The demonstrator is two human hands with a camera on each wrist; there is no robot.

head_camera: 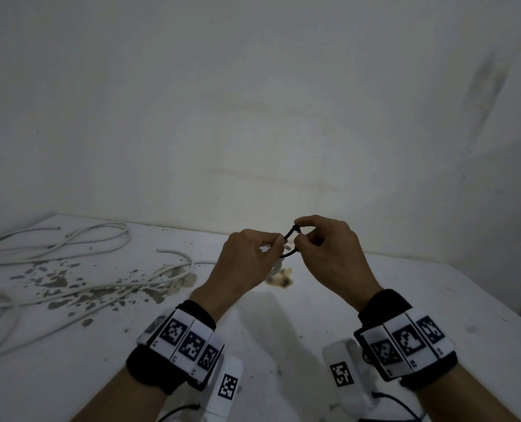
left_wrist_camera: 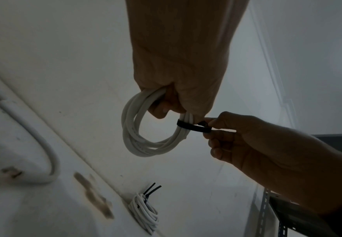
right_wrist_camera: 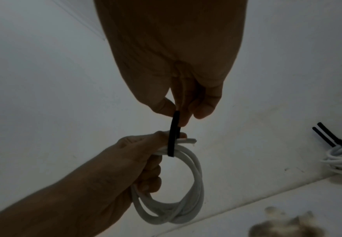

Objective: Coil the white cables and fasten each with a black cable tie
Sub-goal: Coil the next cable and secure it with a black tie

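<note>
Both hands are raised above the white table (head_camera: 283, 330). My left hand (head_camera: 253, 254) grips a small coil of white cable (left_wrist_camera: 143, 141) (right_wrist_camera: 186, 200), which hangs below its curled fingers. A black cable tie (head_camera: 291, 242) (left_wrist_camera: 194, 127) (right_wrist_camera: 173, 136) is looped around the coil's strands. My right hand (head_camera: 323, 248) pinches the tie's ends between thumb and fingertips, right beside the left hand. In the head view the coil is almost wholly hidden behind the left hand.
Loose white cables (head_camera: 70, 263) sprawl over the stained left part of the table. A coiled white cable with black tie tails (left_wrist_camera: 145, 208) (right_wrist_camera: 340, 158) lies on the table by the wall. A metal rack (left_wrist_camera: 271, 216) stands at the right.
</note>
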